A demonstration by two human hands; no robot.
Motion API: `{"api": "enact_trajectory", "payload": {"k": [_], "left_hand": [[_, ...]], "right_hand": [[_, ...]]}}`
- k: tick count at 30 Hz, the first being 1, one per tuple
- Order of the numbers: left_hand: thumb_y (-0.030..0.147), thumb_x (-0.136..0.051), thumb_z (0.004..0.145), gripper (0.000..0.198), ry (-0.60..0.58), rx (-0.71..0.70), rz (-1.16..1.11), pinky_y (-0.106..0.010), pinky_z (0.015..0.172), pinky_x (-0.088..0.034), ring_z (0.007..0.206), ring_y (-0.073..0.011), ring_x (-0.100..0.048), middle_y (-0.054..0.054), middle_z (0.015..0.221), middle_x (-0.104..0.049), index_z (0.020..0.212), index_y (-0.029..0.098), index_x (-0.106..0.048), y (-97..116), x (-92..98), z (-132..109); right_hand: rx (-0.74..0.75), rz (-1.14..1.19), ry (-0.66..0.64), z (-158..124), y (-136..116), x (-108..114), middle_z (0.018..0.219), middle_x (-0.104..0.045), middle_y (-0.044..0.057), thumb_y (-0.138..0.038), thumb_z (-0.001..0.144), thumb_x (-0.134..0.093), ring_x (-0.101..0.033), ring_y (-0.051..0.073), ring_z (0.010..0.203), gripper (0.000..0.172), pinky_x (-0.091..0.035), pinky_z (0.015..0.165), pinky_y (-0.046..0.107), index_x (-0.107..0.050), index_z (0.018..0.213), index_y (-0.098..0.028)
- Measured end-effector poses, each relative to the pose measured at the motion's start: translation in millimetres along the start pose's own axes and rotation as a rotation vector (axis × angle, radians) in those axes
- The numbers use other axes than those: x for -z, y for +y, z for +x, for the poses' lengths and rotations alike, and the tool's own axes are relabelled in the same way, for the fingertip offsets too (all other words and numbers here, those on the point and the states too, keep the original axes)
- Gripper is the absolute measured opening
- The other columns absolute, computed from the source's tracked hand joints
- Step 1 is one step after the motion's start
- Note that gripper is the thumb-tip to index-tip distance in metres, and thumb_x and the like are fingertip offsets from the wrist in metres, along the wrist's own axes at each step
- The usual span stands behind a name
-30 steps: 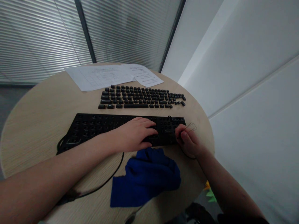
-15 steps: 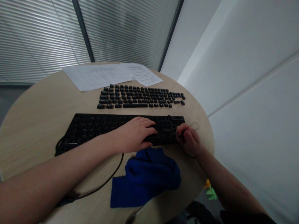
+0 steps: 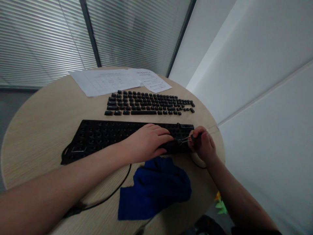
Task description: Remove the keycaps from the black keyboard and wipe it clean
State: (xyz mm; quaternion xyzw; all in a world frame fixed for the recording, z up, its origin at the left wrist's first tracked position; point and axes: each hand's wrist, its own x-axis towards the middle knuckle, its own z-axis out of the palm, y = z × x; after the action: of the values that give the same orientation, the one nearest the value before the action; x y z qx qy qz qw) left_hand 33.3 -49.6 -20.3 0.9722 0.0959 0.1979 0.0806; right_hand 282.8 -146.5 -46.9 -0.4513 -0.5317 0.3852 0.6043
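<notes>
A black keyboard base [image 3: 97, 140], most of its keycaps off, lies across the round table. My left hand [image 3: 149, 142] rests on its middle with the fingers spread. At the base's right end, my right hand [image 3: 202, 143] is closed around the dark handle of a wire puller [image 3: 187, 139]. The puller's wire prongs point left, with a small black keycap [image 3: 180, 142] at their ends. Behind the base, loose black keycaps [image 3: 143, 112] lie in rows in a keyboard layout.
A blue cloth [image 3: 156, 192] lies crumpled in front of the base. White printed papers [image 3: 105, 81] are at the table's back. A black cable [image 3: 110, 195] curves along the front left. A white wall [image 3: 264, 81] stands at the right.
The wire puller has turned out and moved left of my right fist, its prongs now over the base with a keycap. My left hand has shifted slightly right.
</notes>
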Motion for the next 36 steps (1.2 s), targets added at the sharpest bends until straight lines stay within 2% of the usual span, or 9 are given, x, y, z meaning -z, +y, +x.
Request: {"api": "enact_trajectory", "payload": {"k": [5, 12, 18, 27, 32, 36], "left_hand": [[0.023, -0.059, 0.100, 0.027, 0.130, -0.093, 0.027, -0.035, 0.084, -0.054, 0.097, -0.0221, -0.069, -0.007, 0.115, -0.072, 0.126, 0.021, -0.067, 12, 3.2, 4], [0.022, -0.055, 0.102, 0.015, 0.111, -0.187, 0.112, -0.030, 0.066, -0.050, 0.080, -0.0183, -0.062, -0.004, 0.091, -0.070, 0.102, 0.020, -0.069, 19, 1.5, 6], [0.020, -0.056, 0.101, 0.014, 0.075, -0.213, 0.079, -0.029, 0.069, -0.052, 0.082, -0.0182, -0.061, -0.004, 0.090, -0.069, 0.098, 0.019, -0.069, 21, 1.6, 6], [0.022, -0.056, 0.102, 0.013, 0.053, -0.147, -0.006, -0.030, 0.075, -0.055, 0.087, -0.0187, -0.065, -0.004, 0.096, -0.070, 0.103, 0.019, -0.069, 20, -1.9, 5], [0.023, -0.056, 0.102, 0.013, 0.041, -0.154, -0.025, -0.030, 0.076, -0.056, 0.088, -0.0187, -0.066, -0.004, 0.096, -0.070, 0.102, 0.019, -0.069, 20, -6.7, 5], [0.022, -0.058, 0.100, 0.011, 0.065, -0.138, -0.036, -0.029, 0.075, -0.056, 0.087, -0.0185, -0.067, -0.004, 0.098, -0.070, 0.104, 0.020, -0.068, 20, -3.1, 2]], "right_hand": [[-0.091, 0.060, -0.103, -2, -5, -5, 0.064, -0.056, -0.004, -0.075, 0.092, -0.053, -0.044, 0.010, 0.041, 0.050, -0.031, 0.035, 0.021, -0.047, 0.086, -0.026], [-0.183, 0.132, -0.213, -6, -1, -3, 0.070, -0.061, -0.001, -0.072, 0.093, -0.056, -0.052, 0.012, 0.048, 0.048, -0.036, 0.038, 0.021, -0.049, 0.090, -0.024], [-0.179, 0.098, -0.233, -5, -4, -8, 0.066, -0.060, -0.001, -0.072, 0.093, -0.056, -0.051, 0.012, 0.049, 0.050, -0.037, 0.043, 0.021, -0.053, 0.087, -0.023], [-0.181, 0.095, -0.229, -3, -1, -6, 0.067, -0.057, -0.001, -0.071, 0.095, -0.053, -0.050, 0.012, 0.050, 0.050, -0.035, 0.041, 0.022, -0.053, 0.085, -0.022], [-0.211, 0.093, -0.246, -4, 1, -4, 0.061, -0.051, -0.004, -0.074, 0.093, -0.052, -0.044, 0.011, 0.046, 0.053, -0.033, 0.041, 0.022, -0.053, 0.084, -0.022], [-0.218, 0.116, -0.241, 0, 0, -5, 0.058, -0.045, -0.005, -0.073, 0.094, -0.052, -0.039, 0.011, 0.044, 0.052, -0.031, 0.039, 0.021, -0.050, 0.079, -0.023]]}}
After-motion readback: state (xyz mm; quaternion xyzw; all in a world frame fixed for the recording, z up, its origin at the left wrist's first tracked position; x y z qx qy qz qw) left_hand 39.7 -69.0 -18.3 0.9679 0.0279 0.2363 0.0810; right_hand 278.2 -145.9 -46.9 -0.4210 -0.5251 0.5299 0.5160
